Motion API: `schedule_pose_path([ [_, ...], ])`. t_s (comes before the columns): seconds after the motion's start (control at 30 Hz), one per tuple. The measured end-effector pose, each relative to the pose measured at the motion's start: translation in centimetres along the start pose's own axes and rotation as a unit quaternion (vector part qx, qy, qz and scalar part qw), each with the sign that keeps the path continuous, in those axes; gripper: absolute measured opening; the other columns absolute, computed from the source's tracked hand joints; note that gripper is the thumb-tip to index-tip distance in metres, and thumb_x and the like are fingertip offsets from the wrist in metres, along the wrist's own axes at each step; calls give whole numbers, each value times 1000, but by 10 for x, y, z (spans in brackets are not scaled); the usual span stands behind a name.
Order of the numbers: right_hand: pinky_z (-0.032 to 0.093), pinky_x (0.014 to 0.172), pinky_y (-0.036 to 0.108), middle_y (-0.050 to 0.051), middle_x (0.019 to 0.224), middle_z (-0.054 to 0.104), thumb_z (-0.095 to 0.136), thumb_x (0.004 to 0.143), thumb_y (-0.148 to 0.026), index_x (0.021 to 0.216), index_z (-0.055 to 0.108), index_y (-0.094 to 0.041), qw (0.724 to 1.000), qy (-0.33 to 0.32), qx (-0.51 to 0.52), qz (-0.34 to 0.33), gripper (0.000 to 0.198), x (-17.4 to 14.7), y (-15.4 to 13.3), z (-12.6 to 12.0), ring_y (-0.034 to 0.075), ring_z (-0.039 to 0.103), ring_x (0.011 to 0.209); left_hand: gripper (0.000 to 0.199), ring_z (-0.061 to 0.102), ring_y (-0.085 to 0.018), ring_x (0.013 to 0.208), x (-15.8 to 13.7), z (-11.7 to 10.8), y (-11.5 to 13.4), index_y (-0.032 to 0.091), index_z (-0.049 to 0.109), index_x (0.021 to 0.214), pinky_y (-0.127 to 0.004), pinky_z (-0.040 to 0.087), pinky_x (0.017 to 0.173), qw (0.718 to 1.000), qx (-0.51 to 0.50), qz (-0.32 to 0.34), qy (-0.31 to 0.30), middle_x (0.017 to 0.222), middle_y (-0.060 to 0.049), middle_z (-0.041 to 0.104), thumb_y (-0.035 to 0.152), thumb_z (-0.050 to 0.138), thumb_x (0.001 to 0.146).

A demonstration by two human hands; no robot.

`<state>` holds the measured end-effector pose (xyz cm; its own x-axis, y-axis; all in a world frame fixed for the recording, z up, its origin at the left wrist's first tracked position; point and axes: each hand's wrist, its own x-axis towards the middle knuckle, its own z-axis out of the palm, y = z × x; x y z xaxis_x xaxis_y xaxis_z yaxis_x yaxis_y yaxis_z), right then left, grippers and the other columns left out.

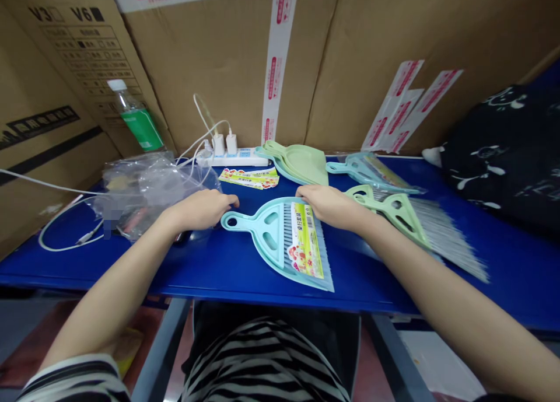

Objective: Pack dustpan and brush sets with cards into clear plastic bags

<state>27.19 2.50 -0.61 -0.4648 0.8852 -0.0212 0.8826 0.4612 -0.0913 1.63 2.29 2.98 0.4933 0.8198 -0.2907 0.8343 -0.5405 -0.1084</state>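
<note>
A light-blue dustpan point(275, 268) lies flat on the blue table with a matching hand brush point(272, 233) nested in it, handles together at the left. A yellow printed label card point(307, 241) lies over the grey bristles. My right hand point(326, 205) has its curled fingers at the dustpan's far rim, beside the card's top end; its fingertips are partly hidden. Just beyond the handle end, my left hand point(205, 208) is bent with its fingers curled together, apart from the handle. Whatever lies under those fingers is hidden.
Green and blue dustpans point(306, 160), a bagged blue set point(371, 171) and green brushes point(405, 218) lie behind and right. Label cards point(249, 177), a power strip point(238, 158), clear plastic bags point(153, 183), a white cable point(48, 247) and a bottle point(142, 125) are nearby.
</note>
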Motion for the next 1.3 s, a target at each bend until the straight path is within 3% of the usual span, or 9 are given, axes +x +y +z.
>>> schedule_pose_path([
  [0.17, 42, 73, 27, 10, 96, 65, 40, 85, -6, 95, 58, -17, 999, -13, 18, -37, 23, 0, 2, 1, 20, 61, 89, 38, 64, -23, 105, 4, 7, 0, 18, 56, 121, -33, 49, 86, 998, 41, -39, 39, 120, -10, 64, 16, 35, 89],
  [0.3, 42, 73, 29, 12, 98, 65, 34, 92, -12, 95, 57, -17, 999, -27, -7, -35, 23, 0, 0, -1, 23, 61, 92, 41, 66, -24, 101, 5, 9, 1, 15, 53, 125, -32, 50, 86, 997, 57, -45, 19, 122, -13, 61, 12, 37, 87],
  [0.5, 39, 66, 26, 10, 88, 65, 39, 86, -6, 83, 52, -19, 998, -33, -35, -27, 19, 0, -4, -4, 21, 61, 80, 45, 65, -22, 103, 8, 11, -1, 16, 49, 127, -30, 49, 86, 999, 11, -35, 11, 121, -13, 63, 9, 36, 84],
  [0.63, 35, 58, 26, 8, 79, 64, 39, 86, -6, 86, 50, -20, 998, -51, -30, 13, 17, -1, -6, -6, 19, 59, 69, 46, 68, -19, 82, 7, 9, 0, 13, 42, 131, -27, 50, 70, 999, -41, -30, -6, 97, -12, 71, 14, 37, 86],
  [0.77, 35, 58, 25, 7, 79, 63, 38, 84, -2, 91, 49, -19, 997, -67, -7, 22, 21, -2, -7, -7, 19, 59, 70, 55, 63, -14, 55, 2, 4, 1, 9, 29, 139, -21, 45, 55, 993, -111, 7, -42, 68, -2, 69, 12, 34, 84],
  [0.87, 37, 62, 24, 8, 83, 64, 41, 83, -3, 91, 47, -19, 998, -67, 20, 6, 20, -1, -5, -6, 19, 61, 76, 45, 68, -16, 76, 2, 2, 0, 15, 43, 131, -24, 50, 68, 997, -72, 23, 2, 87, -5, 72, 15, 33, 87],
  [1.0, 39, 66, 25, 8, 87, 64, 40, 80, -2, 86, 47, -20, 999, -42, 25, -16, 21, -1, -2, -2, 20, 61, 80, 34, 64, -24, 104, 6, 5, 1, 15, 55, 117, -35, 50, 87, 993, 42, -77, 77, 118, -13, 64, 18, 37, 88],
  [1.1, 40, 69, 26, 9, 89, 63, 40, 80, -2, 83, 47, -21, 999, -25, 31, -25, 21, -1, -1, -1, 20, 61, 82, 37, 64, -27, 104, 9, 10, 2, 12, 49, 124, -36, 51, 85, 988, 64, -123, 63, 120, -17, 61, 18, 37, 89],
  [1.3, 38, 61, 24, 7, 81, 63, 41, 82, -2, 82, 43, -22, 997, -59, 47, 10, 20, -2, -3, -3, 19, 61, 75, 54, 57, -28, 117, 11, 17, 5, 10, 27, 145, -35, 48, 90, 990, 66, -119, 37, 129, -20, 55, 20, 35, 92],
])
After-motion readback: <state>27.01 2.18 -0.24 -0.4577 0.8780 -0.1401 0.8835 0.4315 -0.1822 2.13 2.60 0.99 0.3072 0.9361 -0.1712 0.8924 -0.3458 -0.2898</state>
